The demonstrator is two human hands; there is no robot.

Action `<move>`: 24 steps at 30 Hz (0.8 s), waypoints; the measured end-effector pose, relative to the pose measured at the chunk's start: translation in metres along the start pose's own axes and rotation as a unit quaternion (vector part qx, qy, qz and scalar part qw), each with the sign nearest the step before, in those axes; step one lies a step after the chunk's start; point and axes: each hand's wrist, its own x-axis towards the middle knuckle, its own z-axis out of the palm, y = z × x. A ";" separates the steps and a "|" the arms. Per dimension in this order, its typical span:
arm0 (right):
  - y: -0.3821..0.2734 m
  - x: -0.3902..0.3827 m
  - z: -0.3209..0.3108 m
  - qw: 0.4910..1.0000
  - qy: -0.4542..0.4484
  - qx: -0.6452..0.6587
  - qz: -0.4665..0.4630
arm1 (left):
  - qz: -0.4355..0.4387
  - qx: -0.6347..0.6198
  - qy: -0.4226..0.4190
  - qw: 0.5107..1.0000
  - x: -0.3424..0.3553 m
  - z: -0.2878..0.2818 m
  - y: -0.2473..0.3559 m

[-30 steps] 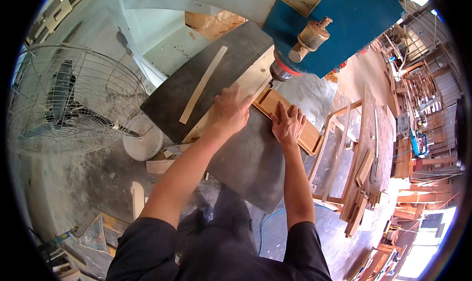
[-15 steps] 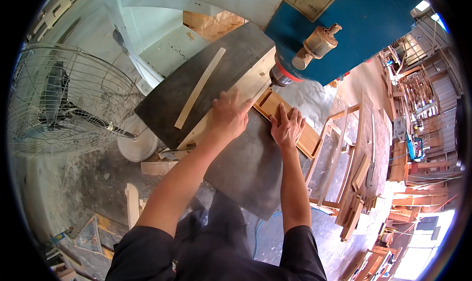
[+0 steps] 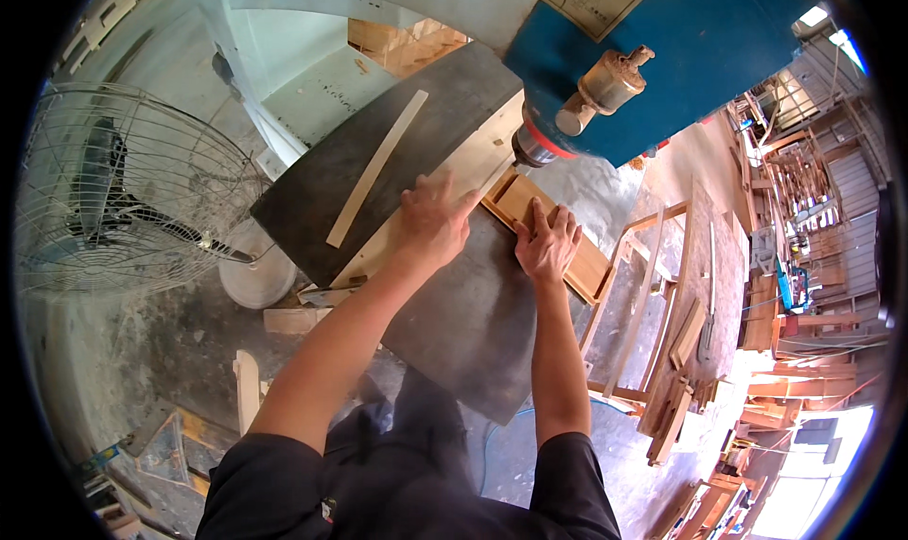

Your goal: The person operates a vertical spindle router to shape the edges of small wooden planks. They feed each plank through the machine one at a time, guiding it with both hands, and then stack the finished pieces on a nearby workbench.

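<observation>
My right hand [image 3: 549, 244] lies on a shallow wooden piece with raised edges [image 3: 515, 200], its fingers spread across the top. The piece rests at a slant on the dark metal table [image 3: 463, 322] of a boring machine. Above its far left end is the machine's chuck [image 3: 535, 148], with a red ring; whether the tool touches the wood I cannot tell. My left hand [image 3: 435, 223] rests on a long pale board [image 3: 487, 138] along the piece's left side. Its fingers are stretched out, and the thumb points toward the piece's near corner.
A thin pale strip [image 3: 378, 168] lies on the table left of the board. The blue machine head [image 3: 662, 58] with a dusty cup [image 3: 612, 80] overhangs the far right. A caged fan [image 3: 132, 195] stands at left. Wooden frames [image 3: 653, 285] and boards lie at right.
The whole view has shifted slightly. Both hands keep nearly the same pose and place on the wood, and the wooden piece shows no clear movement against the table.
</observation>
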 end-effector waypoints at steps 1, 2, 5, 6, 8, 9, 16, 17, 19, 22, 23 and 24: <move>0.001 0.001 0.000 1.000 -0.001 0.001 0.002 | 0.000 0.000 0.001 1.000 0.000 -0.001 0.001; 0.001 0.001 0.000 1.000 -0.001 0.001 0.003 | 0.001 0.000 0.002 1.000 0.000 -0.001 0.001; 0.003 0.002 0.001 1.000 -0.002 0.002 0.004 | 0.002 -0.012 -0.001 1.000 0.001 -0.003 0.002; 0.004 0.002 0.002 1.000 -0.002 0.003 0.004 | 0.002 -0.018 -0.003 1.000 0.001 -0.004 0.002; 0.004 0.004 0.002 1.000 -0.002 0.003 0.003 | -0.016 -0.044 -0.016 0.999 0.002 -0.002 0.002; 0.004 0.005 0.003 1.000 -0.002 0.003 0.003 | -0.025 -0.057 -0.023 0.998 0.003 -0.001 0.002; 0.005 0.009 0.002 1.000 0.006 0.001 0.000 | -0.026 -0.053 -0.012 0.998 0.002 0.004 0.003; 0.007 0.009 0.003 1.000 0.011 0.003 -0.002 | -0.025 -0.052 -0.011 0.998 0.002 0.003 0.003; 0.007 0.010 0.003 1.000 0.016 0.002 -0.005 | -0.025 -0.048 -0.005 0.999 0.001 0.004 0.003; 0.007 0.012 0.003 1.000 0.016 -0.005 -0.005 | -0.024 -0.042 0.006 0.999 0.000 0.007 0.003; 0.007 0.013 0.003 1.000 0.014 -0.004 -0.004 | -0.024 -0.040 0.006 0.999 0.000 0.007 0.003; 0.007 0.014 0.003 1.000 0.012 -0.003 -0.002 | -0.024 -0.038 0.006 0.999 0.001 0.007 0.003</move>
